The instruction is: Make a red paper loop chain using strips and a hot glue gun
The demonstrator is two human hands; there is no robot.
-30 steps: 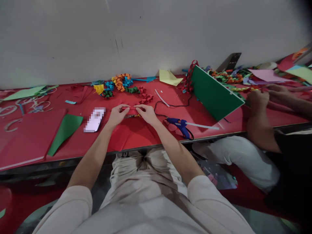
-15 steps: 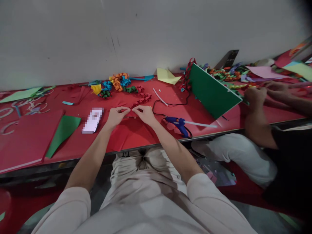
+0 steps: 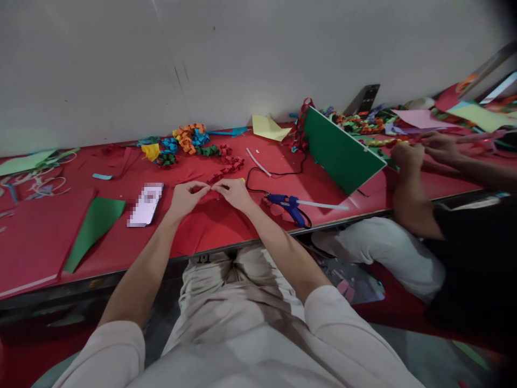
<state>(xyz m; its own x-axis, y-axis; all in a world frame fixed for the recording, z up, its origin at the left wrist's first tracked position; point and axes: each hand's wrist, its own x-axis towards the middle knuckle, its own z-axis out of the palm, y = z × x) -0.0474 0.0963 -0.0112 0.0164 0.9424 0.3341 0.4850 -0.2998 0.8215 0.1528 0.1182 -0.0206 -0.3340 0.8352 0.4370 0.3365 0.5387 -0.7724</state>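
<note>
Red tabletop (image 3: 278, 159), blue glue gun (image 3: 287, 203) near right fingers (image 3: 222, 185)

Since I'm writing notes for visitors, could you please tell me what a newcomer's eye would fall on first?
Probably the large green board, standing aslant on the red table to the right. Next come the left hand and right hand, close together in the middle at the near end of a curly, many-coloured paper chain. The blue glue gun also stands out, lying by the table's front edge, right of the right hand.
</note>
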